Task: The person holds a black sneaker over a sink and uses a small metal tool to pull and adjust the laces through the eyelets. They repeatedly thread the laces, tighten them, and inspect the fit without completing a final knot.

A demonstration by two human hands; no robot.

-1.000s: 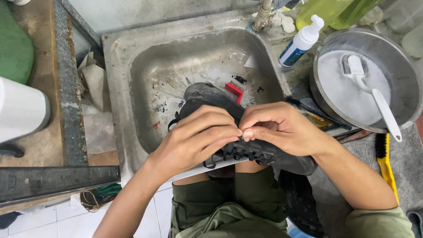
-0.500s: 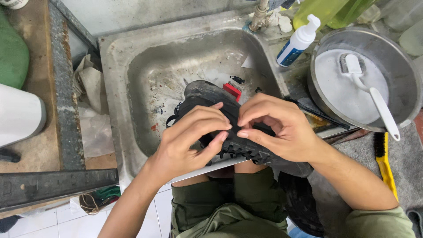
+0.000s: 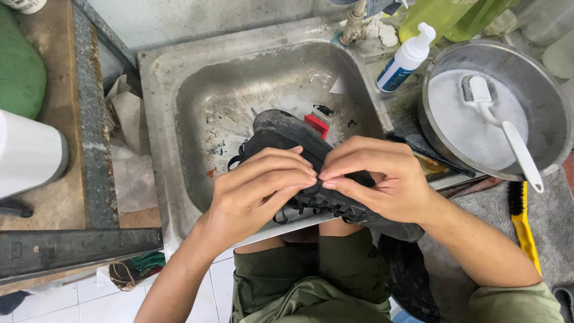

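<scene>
Laces of a black sneaker [image 3: 311,179] are pinched by left hand [image 3: 260,191] and right hand [image 3: 382,179] over the steel sink's [image 3: 161,119] front edge.

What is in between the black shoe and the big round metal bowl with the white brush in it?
In the head view, a dark flat brush lies on the sink's edge between the black shoe and the round metal bowl.
</scene>
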